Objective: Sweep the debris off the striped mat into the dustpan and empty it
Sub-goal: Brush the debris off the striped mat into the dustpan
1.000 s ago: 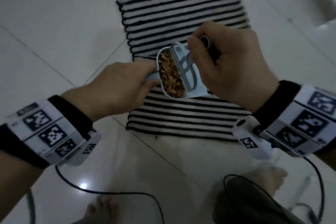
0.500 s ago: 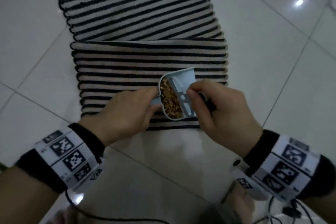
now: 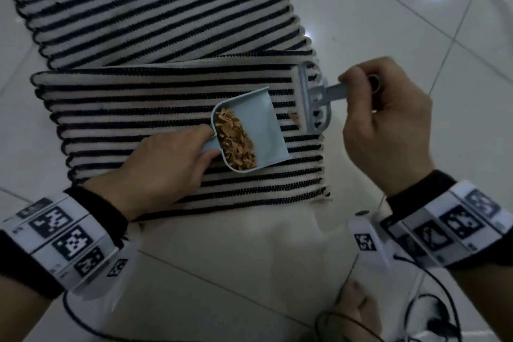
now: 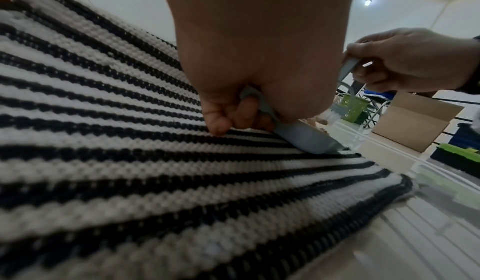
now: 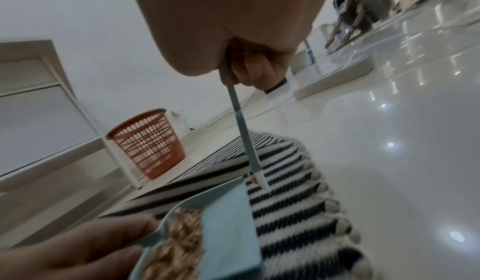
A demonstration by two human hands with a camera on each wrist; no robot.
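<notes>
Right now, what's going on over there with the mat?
A person is sweeping the striped mat. The left hand holds the blue dustpan on the mat, a pile of tan debris at its back. The right hand holds the small brush just beyond the pan's mouth, one last scrap between them. An orange basket stands nearby.

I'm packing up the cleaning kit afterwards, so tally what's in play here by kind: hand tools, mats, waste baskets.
Hand tools: 2, the dustpan in the left hand and the brush in the right hand
Mats: 1, the striped mat
Waste baskets: 1, the orange basket
Total: 4
</notes>
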